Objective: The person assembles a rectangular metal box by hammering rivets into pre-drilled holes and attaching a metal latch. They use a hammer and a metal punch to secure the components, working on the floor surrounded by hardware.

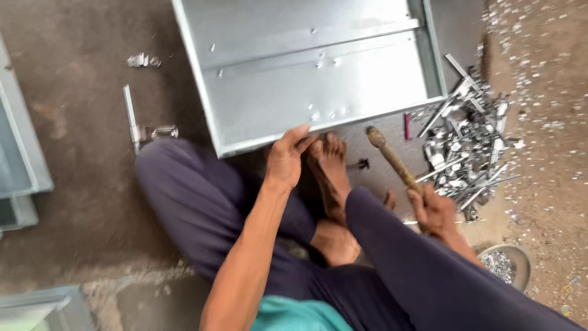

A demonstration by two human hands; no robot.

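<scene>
The person sits on the brown dirt floor (pixel 79 73) with legs bent, in dark purple trousers (pixel 196 202). A big flat tray of shiny grey sheet metal (pixel 294 67) lies on the floor just in front of the bare feet (pixel 331 165).

The left hand (pixel 286 158) rests on the near edge of the metal tray. Its grip is partly closed: the fingers (pixel 300 133) curl over the rim and press on it, and the thumb side stays below the edge. One bare foot sits right beside this hand, touching the same edge or very near it.

The right hand (pixel 433 211) is closed tight around a brown wooden handle (pixel 392 160). The handle sticks up and away from the hand, toward the tray, and its rounded end is in the air near the tray's corner. The other end is hidden by the hand and knee, so the kind of tool cannot be told.

To the right of that hand lies a heap of small silver metal bits and strips (pixel 465 153). A round metal bowl (pixel 508 263) with tiny shiny pieces sits near the right knee. A thin silver bar (pixel 130 116) lies on the floor to the left of the tray.
</scene>
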